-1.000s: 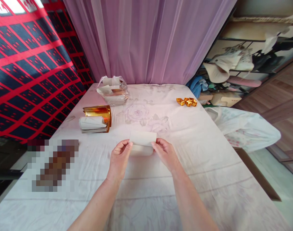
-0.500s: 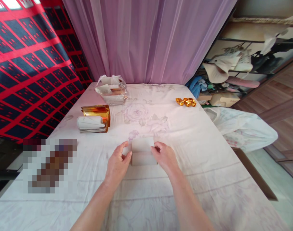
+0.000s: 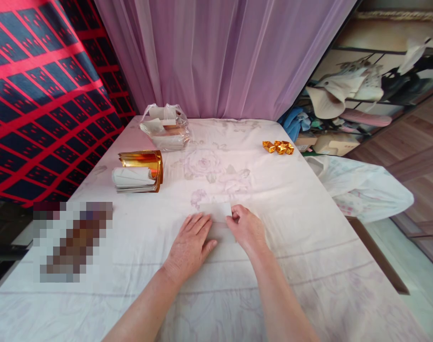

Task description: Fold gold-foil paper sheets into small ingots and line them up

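Note:
A small pale sheet of paper (image 3: 221, 232) with a fold across it lies on the cloth in front of me. My left hand (image 3: 191, 243) rests flat over its left side, fingers stretched out and thumb apart. At the right edge of the sheet, my right hand (image 3: 248, 229) pinches the paper between thumb and curled fingers. The left part of the sheet is hidden under my left hand.
Gold foil paper (image 3: 141, 161) lies with a white-backed stack (image 3: 134, 178) at the left. Behind it sits a clear plastic bag (image 3: 166, 130) of sheets. Several folded gold pieces (image 3: 280, 147) stand at the back right. A blurred patch (image 3: 77, 240) covers something at left.
My left hand has gone from holding the sheet's left edge to lying flat on it. My right hand keeps its pinch at the right edge. The view has shifted slightly.

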Motion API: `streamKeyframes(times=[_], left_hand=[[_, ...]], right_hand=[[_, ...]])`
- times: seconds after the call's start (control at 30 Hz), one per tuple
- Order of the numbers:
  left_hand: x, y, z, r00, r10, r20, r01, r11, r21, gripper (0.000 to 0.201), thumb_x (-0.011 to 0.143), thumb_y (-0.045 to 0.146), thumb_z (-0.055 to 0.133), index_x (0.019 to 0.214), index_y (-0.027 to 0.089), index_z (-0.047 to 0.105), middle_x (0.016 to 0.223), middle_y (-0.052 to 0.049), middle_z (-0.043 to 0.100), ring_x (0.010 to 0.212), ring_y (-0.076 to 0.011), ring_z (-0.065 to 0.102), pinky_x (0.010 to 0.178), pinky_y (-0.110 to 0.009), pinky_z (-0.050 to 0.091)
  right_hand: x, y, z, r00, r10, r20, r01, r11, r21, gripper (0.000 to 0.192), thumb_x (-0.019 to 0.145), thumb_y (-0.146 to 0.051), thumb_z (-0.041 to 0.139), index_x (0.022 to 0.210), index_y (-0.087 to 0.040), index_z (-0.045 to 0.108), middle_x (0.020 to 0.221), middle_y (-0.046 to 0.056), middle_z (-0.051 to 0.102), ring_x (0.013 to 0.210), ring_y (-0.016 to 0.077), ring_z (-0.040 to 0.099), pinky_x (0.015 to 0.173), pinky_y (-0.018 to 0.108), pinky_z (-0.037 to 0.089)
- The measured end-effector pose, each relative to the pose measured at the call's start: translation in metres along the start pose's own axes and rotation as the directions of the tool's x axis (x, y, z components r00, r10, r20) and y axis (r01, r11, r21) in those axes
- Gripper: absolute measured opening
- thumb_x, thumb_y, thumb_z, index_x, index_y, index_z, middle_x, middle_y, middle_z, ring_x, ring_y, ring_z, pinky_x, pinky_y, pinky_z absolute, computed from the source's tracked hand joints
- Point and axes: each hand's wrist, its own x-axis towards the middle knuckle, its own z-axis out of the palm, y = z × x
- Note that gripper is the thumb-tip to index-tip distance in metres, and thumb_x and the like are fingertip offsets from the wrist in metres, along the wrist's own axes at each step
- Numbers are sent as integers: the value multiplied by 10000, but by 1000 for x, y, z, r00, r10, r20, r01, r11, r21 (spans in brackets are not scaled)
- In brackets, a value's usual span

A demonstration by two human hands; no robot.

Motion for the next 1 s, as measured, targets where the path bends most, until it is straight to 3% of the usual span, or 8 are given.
streamKeyframes(times=[0.13,0.23,0.37,0.53,0.73,0.87,1.0], left_hand=[[0,-2,1,1000,13,13,-13,1000,15,507,960,446,491,1381,164,518,1429,-125,554,1361,-272,463,1174,-498,306],[0,-2,1,1000,17,10,-18,1000,24,502,954,440,506,1373,163,517,1435,-117,550,1363,-277,462,1173,-501,304],[1,0,1,1000,5,29,-5,1000,25,486,944,411,527,1360,160,522,1429,-117,555,1363,-278,461,1172,-509,299],[2,-2,-2,998,-11,67,9,1000,20,482,942,396,529,1363,163,516,1429,-122,553,1362,-275,460,1170,-525,280],[2,-8,-8,994,18,108,-20,1000,20,515,939,451,534,1388,202,492,1460,-91,529,1380,-248,440,1204,-509,194],[2,-8,-12,987,3,159,-11,999,47,543,930,464,543,1406,211,476,1478,-84,511,1388,-242,429,1212,-496,171],[2,-6,-12,989,-4,147,-6,998,67,531,931,459,536,1399,215,482,1471,-83,519,1377,-248,444,1214,-508,155]], right_hand=[[2,3,-6,998,1,-62,1,999,43,208,742,-161,624,934,-241,623,824,10,685,580,132,550,570,268,354],[2,-1,-11,993,-95,-73,101,990,97,168,796,-162,553,925,-226,640,890,35,684,628,138,585,617,269,410],[1,-8,-9,958,-285,29,275,943,185,172,874,-193,506,892,-234,672,908,47,701,797,173,640,730,278,461],[0,-4,-3,935,-335,119,312,933,180,177,890,-176,523,910,-221,693,930,57,722,893,203,649,820,318,465],[-12,16,-3,910,-412,50,389,887,248,231,878,-119,475,927,-218,677,915,54,711,893,195,644,828,331,490],[-26,29,-5,842,-538,-24,518,796,313,447,722,15,429,1039,-211,650,1073,67,697,1049,197,620,931,367,497],[-30,36,-9,830,-557,-38,539,782,313,527,685,43,404,1084,-208,641,1141,77,680,1100,195,607,971,391,499]])
